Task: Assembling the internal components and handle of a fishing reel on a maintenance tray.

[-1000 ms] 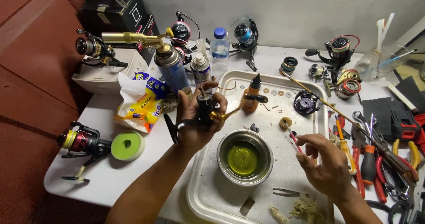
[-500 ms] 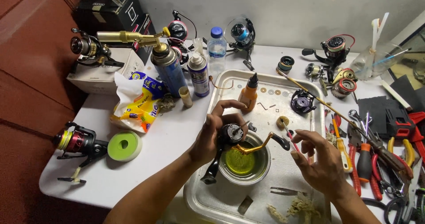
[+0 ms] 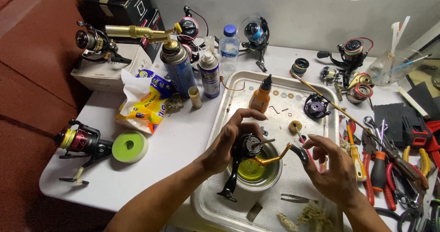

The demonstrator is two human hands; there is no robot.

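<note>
change: since the earlier frames the left hand has carried the fishing reel body from up near the spray cans down over the steel bowl; right hand now at the crank knob
left hand: wrapped round the black reel body, thumb and fingers curled on it, index lifted
right hand: fingers pinched narrow on the black knob of the gold crank handle; a thin red-handled tool also in this hand
reel position: held above the bowl, stem and foot pointing down-left over the tray edge, bare shaft sticking out to the right
bowl: in the metal tray, yellow-green liquid inside
tray contents: orange dropper bottle upright at the back, small washers beside it, black spool at right, tweezers near front, wad of fibres at front edge
bench, left: red-black spinning reel next to a green line spool; yellow wipes packet
bench, back: blue gas canister with brass torch, spray can, water bottle, more reels
bench, right: screwdrivers and pliers in a heap, well apart from the left hand, just beside the right
</note>
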